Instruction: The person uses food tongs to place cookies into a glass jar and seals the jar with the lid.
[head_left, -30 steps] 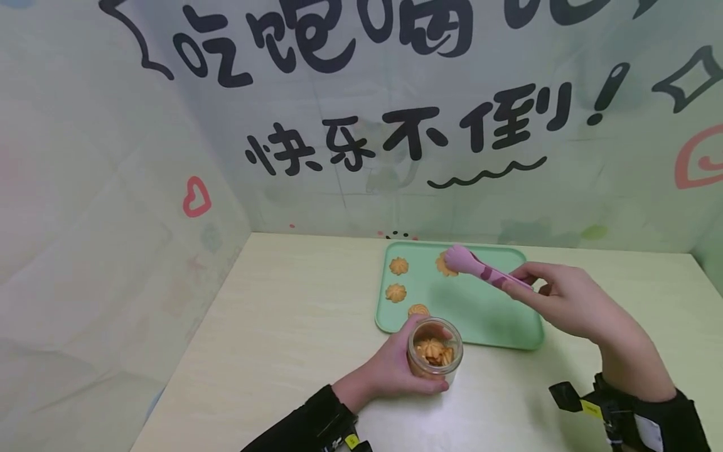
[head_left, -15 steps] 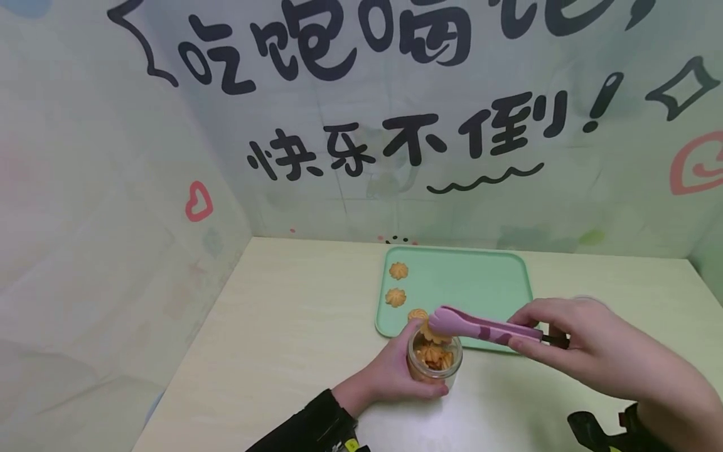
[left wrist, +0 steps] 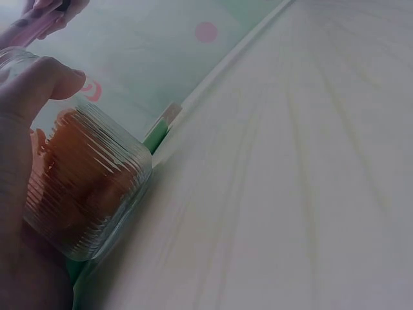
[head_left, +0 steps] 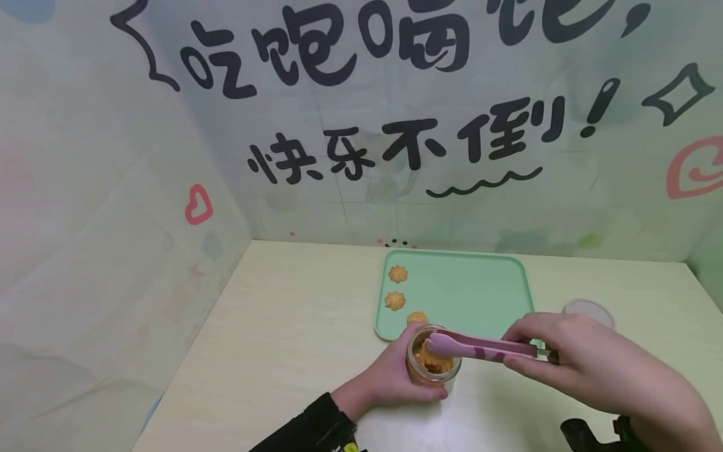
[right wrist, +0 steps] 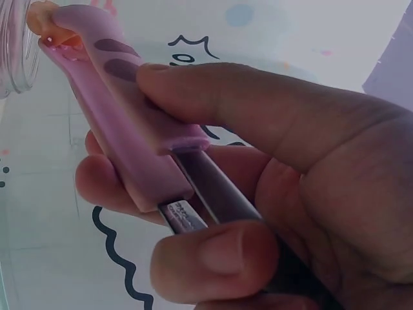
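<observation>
1. Steadying the glass jar (head_left: 433, 377) at lower centre, the left hand (head_left: 395, 376) curls round it, leaving the mouth free.
2. Lower right, the right hand (head_left: 576, 359) pinches tongs (head_left: 482, 349), clasping a cookie (right wrist: 42, 17) at that mouth.

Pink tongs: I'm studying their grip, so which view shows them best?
The right wrist view, with the pink tongs large, both arms visible, a biscuit at their tips. In the head view they look smaller over the jar, the right hand hiding one end. The left wrist view shows only part.
</observation>
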{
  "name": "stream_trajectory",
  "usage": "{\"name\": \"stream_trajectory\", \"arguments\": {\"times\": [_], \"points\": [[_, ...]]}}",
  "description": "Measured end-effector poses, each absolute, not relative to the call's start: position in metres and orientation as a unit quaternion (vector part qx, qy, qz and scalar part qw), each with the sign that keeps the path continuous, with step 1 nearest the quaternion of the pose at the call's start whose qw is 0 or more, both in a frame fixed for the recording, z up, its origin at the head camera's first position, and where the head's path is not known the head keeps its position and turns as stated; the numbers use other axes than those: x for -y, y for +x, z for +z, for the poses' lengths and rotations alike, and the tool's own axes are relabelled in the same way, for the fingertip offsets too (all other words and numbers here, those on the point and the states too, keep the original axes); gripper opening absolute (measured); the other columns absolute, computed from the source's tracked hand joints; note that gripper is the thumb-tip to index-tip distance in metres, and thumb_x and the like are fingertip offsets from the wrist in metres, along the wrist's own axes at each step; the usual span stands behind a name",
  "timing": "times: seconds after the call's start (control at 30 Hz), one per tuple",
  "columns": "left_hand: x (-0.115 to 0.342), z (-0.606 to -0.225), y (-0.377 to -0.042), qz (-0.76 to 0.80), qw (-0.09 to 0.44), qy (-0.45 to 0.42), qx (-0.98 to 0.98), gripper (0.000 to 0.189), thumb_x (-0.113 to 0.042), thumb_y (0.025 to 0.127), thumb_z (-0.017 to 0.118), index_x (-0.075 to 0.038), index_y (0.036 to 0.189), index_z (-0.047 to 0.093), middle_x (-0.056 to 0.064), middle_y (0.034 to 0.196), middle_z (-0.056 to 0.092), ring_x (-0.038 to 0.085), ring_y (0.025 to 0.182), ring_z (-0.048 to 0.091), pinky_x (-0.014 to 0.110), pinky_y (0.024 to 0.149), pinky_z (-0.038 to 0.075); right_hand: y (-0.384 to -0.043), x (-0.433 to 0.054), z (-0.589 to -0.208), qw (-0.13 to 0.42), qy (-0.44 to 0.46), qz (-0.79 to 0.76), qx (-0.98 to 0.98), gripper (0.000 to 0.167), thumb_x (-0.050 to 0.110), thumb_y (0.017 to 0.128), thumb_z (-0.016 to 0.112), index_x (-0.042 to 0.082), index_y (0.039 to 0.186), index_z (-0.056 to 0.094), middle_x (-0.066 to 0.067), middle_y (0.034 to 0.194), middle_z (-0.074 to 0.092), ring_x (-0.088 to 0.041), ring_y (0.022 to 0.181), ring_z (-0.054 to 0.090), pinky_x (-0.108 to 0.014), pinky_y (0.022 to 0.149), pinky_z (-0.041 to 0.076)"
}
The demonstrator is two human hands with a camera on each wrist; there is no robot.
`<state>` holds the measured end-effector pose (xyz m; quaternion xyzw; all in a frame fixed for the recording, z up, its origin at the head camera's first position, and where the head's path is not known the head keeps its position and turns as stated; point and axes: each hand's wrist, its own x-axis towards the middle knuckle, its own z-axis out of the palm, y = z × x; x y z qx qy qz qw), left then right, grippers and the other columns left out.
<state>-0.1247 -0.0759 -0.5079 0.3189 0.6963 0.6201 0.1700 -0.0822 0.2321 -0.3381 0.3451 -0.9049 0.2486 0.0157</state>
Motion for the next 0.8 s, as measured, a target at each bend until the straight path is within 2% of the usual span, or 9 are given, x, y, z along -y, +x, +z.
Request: {"name": "stream_trajectory", "arguments": {"times": [0.3,0.53,0.7,0.8], "points": [[0.0758,-0.5075,-0.1252,0.621,0.164,0.33,-0.692,0.088,-0.011,0.083,0.094,-0.025,0.153,0.042,-0.003,0.149,0.061,0.014,0.131,0.063,0.035,0.114,0.053,-0.0832,-0.2263,-0.3396,-0.027,0.321,0.242,0.915,0.009,0.033,0.103,0.08,0.037,0.1,0.071,0.028,0.085,0.056,0.007,0.067,0.046,-0.021,0.058,0.04],[0.0765,-0.5074,-0.1249,0.624,0.182,0.319,-0.69,0.09,-0.011,0.083,0.095,-0.03,0.153,0.042,-0.004,0.149,0.059,0.015,0.132,0.063,0.034,0.113,0.053,-0.0828,-0.2238,-0.3402,-0.029,0.324,0.229,0.917,0.01,0.035,0.102,0.08,0.037,0.1,0.071,0.029,0.086,0.056,0.007,0.072,0.048,-0.021,0.061,0.042],[0.0761,-0.509,-0.1251,0.627,0.177,0.321,-0.688,0.089,-0.01,0.083,0.094,-0.026,0.153,0.042,-0.002,0.148,0.061,0.015,0.13,0.064,0.035,0.113,0.054,-0.081,-0.2242,-0.3385,-0.039,0.318,0.245,0.915,0.01,0.036,0.101,0.081,0.035,0.105,0.073,0.028,0.089,0.058,0.007,0.072,0.049,-0.021,0.061,0.043],[0.0758,-0.5097,-0.1253,0.627,0.175,0.321,-0.688,0.088,-0.01,0.084,0.094,-0.025,0.154,0.042,-0.002,0.147,0.062,0.015,0.129,0.065,0.036,0.114,0.053,-0.0807,-0.2273,-0.3364,-0.003,0.325,0.246,0.913,0.015,0.034,0.098,0.085,0.033,0.108,0.075,0.031,0.087,0.058,0.008,0.067,0.046,-0.021,0.06,0.041]]}}
